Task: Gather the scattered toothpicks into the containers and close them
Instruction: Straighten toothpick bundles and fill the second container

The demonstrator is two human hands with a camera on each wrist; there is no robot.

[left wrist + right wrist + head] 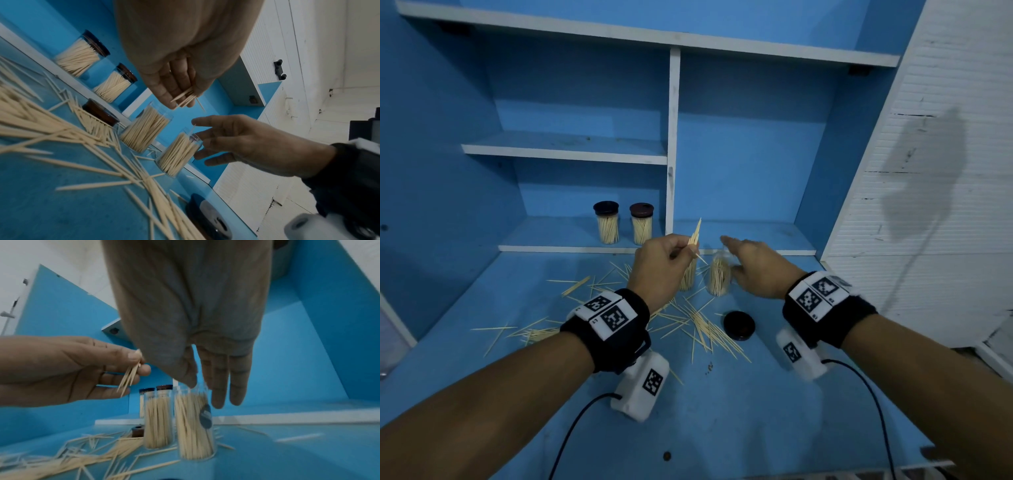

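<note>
My left hand (690, 249) is raised above the table and pinches a small bunch of toothpicks (695, 234) between thumb and fingers (141, 369). Below it stands an open clear container (688, 279) full of toothpicks, partly hidden by that hand. My right hand (731, 255) hovers with straight fingers (220, 386) at the mouth of a second open container (719, 277), holding nothing. Many scattered toothpicks (698, 325) lie on the blue table. A black lid (739, 325) lies at the right of them, and a brown lid (100, 112) behind the containers.
Two closed containers (606, 222) (642, 224) stand on the low shelf (571, 247) at the back. A white divider (674, 137) rises beside them. A white wall panel (928, 205) borders the table on the right. Cables run from both wrist cameras.
</note>
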